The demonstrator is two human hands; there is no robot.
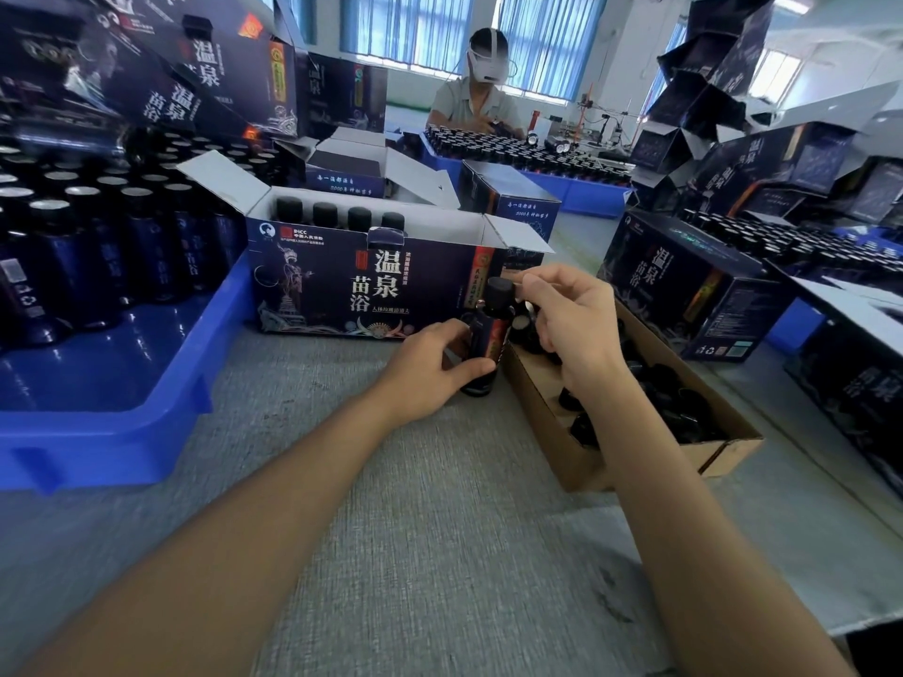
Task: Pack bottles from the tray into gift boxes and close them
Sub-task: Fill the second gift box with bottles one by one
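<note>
Early going: the open dark-blue cardboard gift box [361,285] shows four capped bottles [342,215], the blue plastic tray [122,408] holds many more; the left hand [435,364] has its grip curled round a dark labelled bottle [488,339], the right hand [567,315] pinching its black cap [501,290].

Bright daylight from rear windows [547,41]; glare on blue tray [112,378]; blurred, warped edges; soft shadows

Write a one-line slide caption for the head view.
Left hand steadies a dark bottle while the right hand pinches its black cap before an open navy cardboard gift box.
</note>
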